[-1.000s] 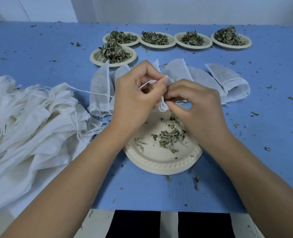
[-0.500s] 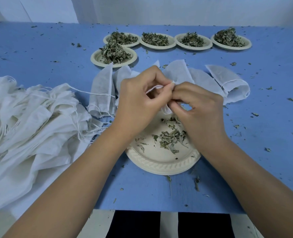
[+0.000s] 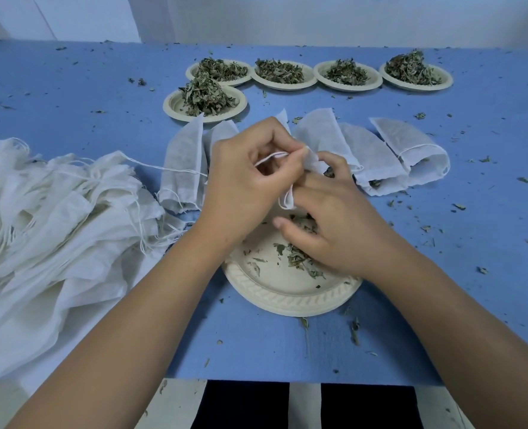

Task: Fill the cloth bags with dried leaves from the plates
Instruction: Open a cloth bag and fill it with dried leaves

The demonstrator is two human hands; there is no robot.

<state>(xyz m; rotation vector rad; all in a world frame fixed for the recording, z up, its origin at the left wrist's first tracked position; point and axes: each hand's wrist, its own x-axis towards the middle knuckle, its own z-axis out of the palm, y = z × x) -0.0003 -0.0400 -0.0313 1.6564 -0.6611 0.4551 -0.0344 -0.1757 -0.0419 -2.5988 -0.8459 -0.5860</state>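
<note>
Left hand (image 3: 247,181) pinches the drawstring (image 3: 270,156) and rim of the cloth bag (image 3: 311,158), narrow grip, thumb against forefinger, lifting the mouth so it gapes toward my right. Bag sits between both hands, just above the 12 o'clock edge of the near plate (image 3: 287,300), presumably so that spills fall back onto it. Right hand (image 3: 346,230) is over the plate's 2 o'clock side, fingers bent toward the bag mouth, thumb splayed free; fingertips hidden, so I cannot tell whether they carry leaf or are tucked into the cloth. Only a thin scatter of dried leaves (image 3: 300,260) is left on this plate. Heaped plates (image 3: 284,87) wait at 12 o'clock on the table (image 3: 70,97). Filled bags (image 3: 371,159) lie in a row at 1 o'clock. Pile of empty bags (image 3: 55,218) at 9 o'clock, within my left hand's reach. Judgement: this bag is near full.
</note>
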